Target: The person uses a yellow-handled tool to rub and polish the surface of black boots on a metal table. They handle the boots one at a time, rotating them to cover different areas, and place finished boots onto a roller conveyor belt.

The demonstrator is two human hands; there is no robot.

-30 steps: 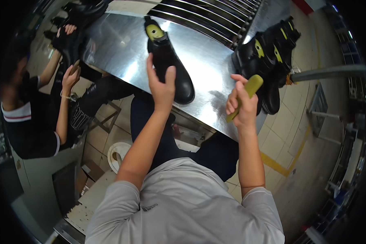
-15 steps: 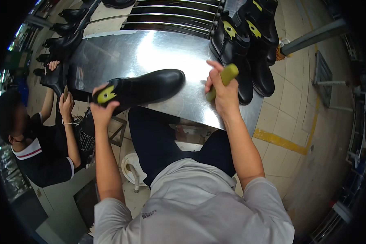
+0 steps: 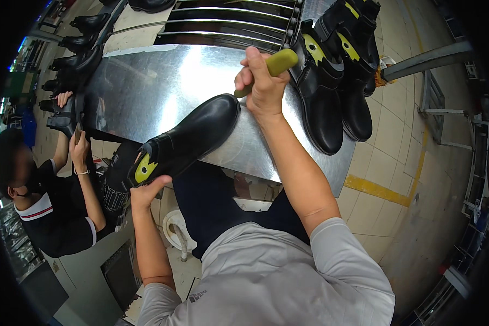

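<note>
A black ankle boot [image 3: 193, 130] lies slanted over the metal table, its toe toward the table's middle. My left hand [image 3: 146, 191] is closed on its shaft end, thumb below a yellow-green tag [image 3: 145, 169]; the other fingers are mostly hidden behind the boot. Just beyond the toe, my right hand [image 3: 263, 84] grips an olive-green rod-shaped handle [image 3: 282, 62]. One end of the handle comes close to the toe; I cannot tell whether they touch. What tool it belongs to does not show.
Several black boots [image 3: 323, 106] with yellow-green tags stand along the table's right side. Metal rollers [image 3: 228, 24] run beyond the shiny tabletop [image 3: 130, 76]. At the left, a seated person [image 3: 54, 217] works on another black boot [image 3: 65, 117], near a rack of boots [image 3: 84, 65].
My right hand has moved left with the green handle, to the boot's toe. The boot has tilted, its shaft end coming nearer to me along with my left hand.
</note>
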